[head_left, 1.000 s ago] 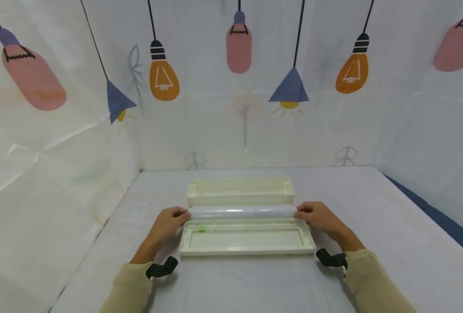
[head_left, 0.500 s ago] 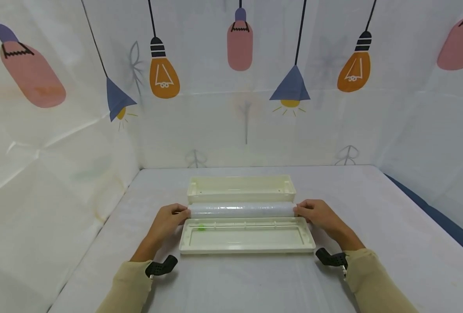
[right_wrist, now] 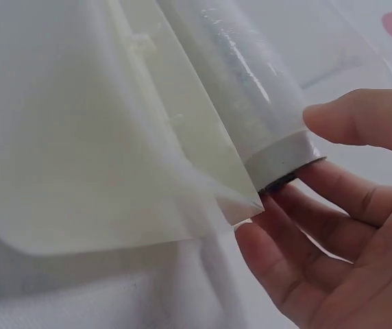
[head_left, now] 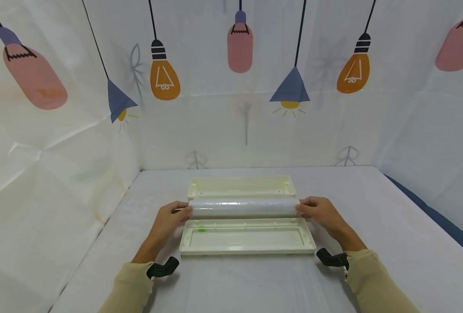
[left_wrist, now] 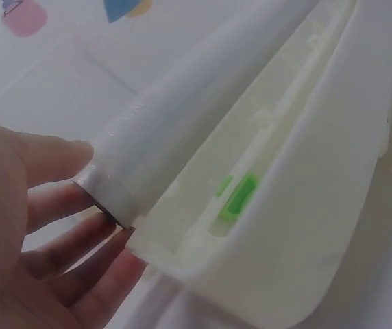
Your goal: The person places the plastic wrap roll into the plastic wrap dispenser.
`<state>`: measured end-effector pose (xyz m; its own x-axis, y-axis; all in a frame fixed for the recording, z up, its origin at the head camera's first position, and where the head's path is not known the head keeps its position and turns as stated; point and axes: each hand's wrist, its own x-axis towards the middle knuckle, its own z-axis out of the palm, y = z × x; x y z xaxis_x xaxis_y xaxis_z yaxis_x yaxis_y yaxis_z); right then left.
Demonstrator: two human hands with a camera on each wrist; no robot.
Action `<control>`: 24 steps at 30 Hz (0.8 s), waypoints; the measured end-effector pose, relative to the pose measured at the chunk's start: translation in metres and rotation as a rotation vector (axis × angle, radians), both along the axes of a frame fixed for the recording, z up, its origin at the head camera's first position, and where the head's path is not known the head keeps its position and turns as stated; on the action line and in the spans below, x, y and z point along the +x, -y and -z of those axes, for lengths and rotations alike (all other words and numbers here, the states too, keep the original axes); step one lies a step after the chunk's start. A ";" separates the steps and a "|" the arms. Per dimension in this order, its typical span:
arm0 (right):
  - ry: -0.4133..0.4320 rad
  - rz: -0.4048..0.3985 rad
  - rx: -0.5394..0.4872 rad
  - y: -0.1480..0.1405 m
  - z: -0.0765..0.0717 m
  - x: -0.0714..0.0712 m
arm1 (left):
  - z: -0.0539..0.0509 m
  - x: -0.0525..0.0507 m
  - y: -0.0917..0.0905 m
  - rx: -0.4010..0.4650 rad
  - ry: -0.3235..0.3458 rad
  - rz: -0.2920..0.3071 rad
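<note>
**A roll of shiny, clear plastic film [head_left: 244, 208] is held end to end between two hands**

From the head view, the roll lies with its long axis running left to right, straight across the person's front. The left hand [head_left: 171, 219] grasps its left end and the right hand [head_left: 325, 215] grasps its right end, so neither hand is nearer. It sits between a long, open, cream plastic box [head_left: 241, 186] on the far side and a long, shallow, cream plastic tray [head_left: 247, 241] on the near side, parallel to both and covering the box's near lower edge. Whether the roll touches the bench is hidden. A small bright-green plastic piece [head_left: 202, 228] sits toward the tray's far left corner. All this stands on a bench with a smooth white covering [head_left: 255, 282]; beyond rises a white sheet wall [head_left: 247, 130] printed with hanging lamps and bulbs.

In the left wrist view, the thumb lies on the roll's upper side and the fingers curl under its end, their tips close to the tray's corner; whether they touch it is unclear.

In the right wrist view, the grasp is alike: thumb above, fingers below the dark-edged end, where a pale core shows past the film. The tray's corner is just beside.
</note>
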<state>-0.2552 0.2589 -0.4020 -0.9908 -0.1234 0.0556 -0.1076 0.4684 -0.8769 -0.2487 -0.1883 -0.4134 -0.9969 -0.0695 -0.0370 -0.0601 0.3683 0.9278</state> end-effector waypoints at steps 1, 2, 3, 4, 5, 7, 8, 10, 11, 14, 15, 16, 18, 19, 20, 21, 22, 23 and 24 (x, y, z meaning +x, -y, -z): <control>-0.006 0.000 -0.006 0.000 0.000 0.000 | 0.000 0.000 0.000 0.004 0.000 0.000; -0.007 0.006 -0.015 0.000 0.000 0.000 | 0.000 0.000 0.000 0.007 -0.002 0.001; -0.010 0.006 -0.021 0.000 0.000 0.000 | 0.001 0.000 -0.001 0.011 -0.002 -0.002; -0.012 0.011 -0.025 0.000 0.000 0.000 | 0.001 0.000 -0.001 0.014 -0.004 -0.003; -0.014 0.010 -0.031 0.000 0.000 0.000 | 0.002 0.000 -0.001 0.016 -0.011 -0.002; -0.022 0.011 -0.040 0.000 -0.001 0.000 | 0.002 -0.001 -0.001 0.020 -0.024 -0.003; -0.022 0.017 -0.051 0.000 -0.001 0.000 | 0.001 -0.001 -0.001 0.022 -0.032 -0.003; -0.034 0.020 -0.066 0.000 -0.003 0.000 | 0.001 -0.001 -0.002 0.022 -0.048 -0.002; -0.041 0.018 -0.069 0.000 -0.004 0.000 | 0.001 -0.001 -0.002 0.023 -0.051 -0.006; -0.055 0.019 -0.081 0.000 -0.006 0.000 | 0.001 -0.002 -0.004 0.020 -0.059 -0.006; -0.055 0.022 -0.081 0.000 -0.006 0.000 | 0.001 -0.001 -0.004 0.021 -0.060 -0.007; -0.053 0.027 -0.079 -0.001 -0.006 0.000 | 0.001 -0.001 -0.005 0.020 -0.059 -0.008; -0.052 0.031 -0.074 -0.001 -0.007 0.001 | 0.001 -0.001 -0.006 0.018 -0.059 -0.009; -0.053 0.032 -0.070 -0.001 -0.008 0.001 | 0.001 -0.001 -0.006 0.020 -0.059 -0.011; -0.052 0.036 -0.071 -0.001 -0.008 0.001 | 0.000 0.000 -0.007 0.022 -0.061 -0.013; -0.051 0.038 -0.075 -0.001 -0.008 0.001 | 0.001 0.000 -0.007 0.023 -0.063 -0.015; -0.053 0.039 -0.080 -0.001 -0.008 0.001 | 0.001 0.000 -0.007 0.026 -0.066 -0.016; -0.057 0.037 -0.085 -0.002 -0.008 0.001 | 0.001 0.000 -0.008 0.031 -0.069 -0.019; -0.060 0.037 -0.090 -0.002 -0.008 0.001 | 0.001 0.001 -0.008 0.034 -0.073 -0.022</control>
